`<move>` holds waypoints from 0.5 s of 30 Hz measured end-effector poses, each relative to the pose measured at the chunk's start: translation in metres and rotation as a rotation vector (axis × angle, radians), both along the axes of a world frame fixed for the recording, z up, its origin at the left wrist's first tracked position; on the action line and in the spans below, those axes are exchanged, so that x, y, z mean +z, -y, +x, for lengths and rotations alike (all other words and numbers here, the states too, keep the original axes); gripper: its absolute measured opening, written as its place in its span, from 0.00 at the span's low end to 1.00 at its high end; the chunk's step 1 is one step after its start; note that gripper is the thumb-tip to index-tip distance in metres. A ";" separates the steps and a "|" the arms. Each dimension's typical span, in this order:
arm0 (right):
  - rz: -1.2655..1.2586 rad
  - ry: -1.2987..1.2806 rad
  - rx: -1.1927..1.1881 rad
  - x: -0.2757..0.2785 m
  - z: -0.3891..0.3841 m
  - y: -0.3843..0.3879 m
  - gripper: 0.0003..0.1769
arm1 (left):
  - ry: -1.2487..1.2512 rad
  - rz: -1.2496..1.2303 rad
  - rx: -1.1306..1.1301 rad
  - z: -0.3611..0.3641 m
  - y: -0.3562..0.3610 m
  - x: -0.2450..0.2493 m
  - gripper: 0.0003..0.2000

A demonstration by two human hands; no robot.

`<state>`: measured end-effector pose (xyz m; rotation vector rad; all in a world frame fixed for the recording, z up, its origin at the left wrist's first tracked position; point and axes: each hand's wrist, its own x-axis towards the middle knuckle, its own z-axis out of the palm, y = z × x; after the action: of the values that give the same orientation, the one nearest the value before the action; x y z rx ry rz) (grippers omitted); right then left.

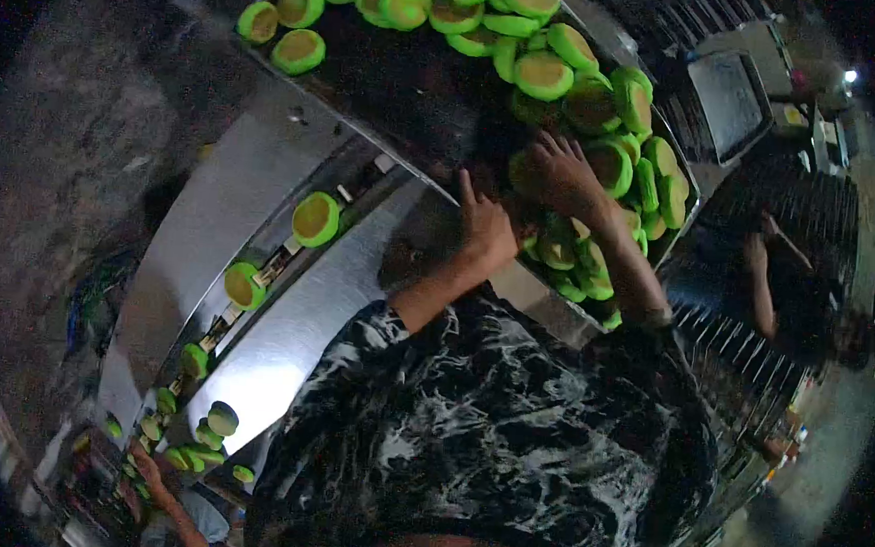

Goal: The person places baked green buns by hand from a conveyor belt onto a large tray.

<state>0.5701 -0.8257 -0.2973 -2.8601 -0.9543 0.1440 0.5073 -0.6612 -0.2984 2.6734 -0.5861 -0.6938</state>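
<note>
Your right hand (559, 171) is lying with fingers splayed over the heaped green discs (543, 74) in the tray (399, 91). Whether it is gripping one, I cannot tell. Your left hand (485, 226) is resting released and flat on the tray edge, just beside the right. Left of your fingers, more discs are sitting along a track (276, 256).

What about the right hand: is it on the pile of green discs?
Yes, the right hand lies with fingers spread on the green discs heaped in the dark tray.
</note>
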 end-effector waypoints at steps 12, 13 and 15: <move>0.613 -0.473 -0.194 0.068 -0.019 -0.090 0.37 | 0.895 -0.464 0.886 -0.070 -0.181 -0.024 0.22; 0.582 -0.648 -0.243 0.069 -0.028 -0.122 0.33 | 0.838 -0.297 0.903 -0.078 -0.202 -0.030 0.21; 0.758 -0.307 0.032 0.026 -0.037 -0.176 0.27 | 0.738 0.002 0.535 -0.097 -0.246 -0.076 0.21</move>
<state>0.5333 -0.6495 -0.2710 -2.0580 -0.7723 0.1715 0.4107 -0.4153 -0.3746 2.8430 0.0033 0.4531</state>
